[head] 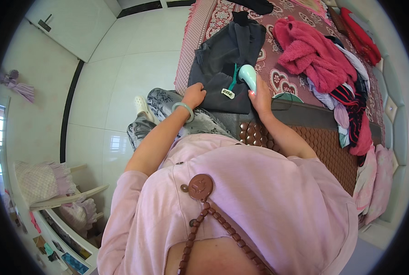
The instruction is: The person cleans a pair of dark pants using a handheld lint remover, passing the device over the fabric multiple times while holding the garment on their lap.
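Observation:
A dark grey garment (218, 51) with a black ribbed cuff (240, 18) lies spread at the bed's near edge. On it are a teal strip (233, 77) and a white patch (227, 93) bearing letters. My right hand (262, 98) grips the handle of a mint-green handheld device (247, 74), which looks like a fabric shaver. Its rounded head rests against the garment, and its underside is hidden. At the garment's left edge, my left hand (194, 95) has its fingers curled on the cloth. A pale green bangle (183, 110) circles that wrist.
A patterned red bedspread (268, 32) covers the bed. To the right lies a heap of clothes with a pink fleece garment (311, 51) on top. A brown beaded mat (331, 154) is beside me. A thin dark cord (287, 105) lies near my right wrist. Leftward stands a chair (70, 199).

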A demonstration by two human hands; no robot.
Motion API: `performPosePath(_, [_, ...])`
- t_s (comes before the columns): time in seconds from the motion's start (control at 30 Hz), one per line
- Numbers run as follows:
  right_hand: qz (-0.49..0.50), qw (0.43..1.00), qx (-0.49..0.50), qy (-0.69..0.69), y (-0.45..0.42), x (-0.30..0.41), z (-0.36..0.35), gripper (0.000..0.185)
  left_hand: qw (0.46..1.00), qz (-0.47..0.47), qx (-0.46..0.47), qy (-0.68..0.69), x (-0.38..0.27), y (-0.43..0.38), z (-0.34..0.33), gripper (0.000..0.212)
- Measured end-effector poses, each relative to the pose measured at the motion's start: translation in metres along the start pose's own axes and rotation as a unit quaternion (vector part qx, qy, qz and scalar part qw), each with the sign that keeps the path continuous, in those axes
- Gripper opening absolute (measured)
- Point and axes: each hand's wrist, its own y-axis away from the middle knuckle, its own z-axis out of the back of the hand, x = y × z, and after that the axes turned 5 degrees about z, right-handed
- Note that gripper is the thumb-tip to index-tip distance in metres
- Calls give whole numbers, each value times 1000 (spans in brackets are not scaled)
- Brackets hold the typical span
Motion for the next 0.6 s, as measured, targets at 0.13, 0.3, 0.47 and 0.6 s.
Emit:
performPosePath(0.13, [17, 999, -40, 0, -20, -9, -22, 79, 999, 21, -6, 37, -1, 1, 0, 32])
performPosePath(0.3, [4, 998, -32, -49, -29, -4, -15, 75, 988, 45, -37, 146, -21, -3, -3, 39])
performPosePath(0.47, [-16, 992, 76, -99, 3, 32, 37, 76, 988, 65, -9, 139, -41, -17, 5, 49])
performPosePath(0.6, [-22, 993, 36, -115, 15, 27, 20, 68, 996, 39, 33, 72, -61, -38, -7, 54])
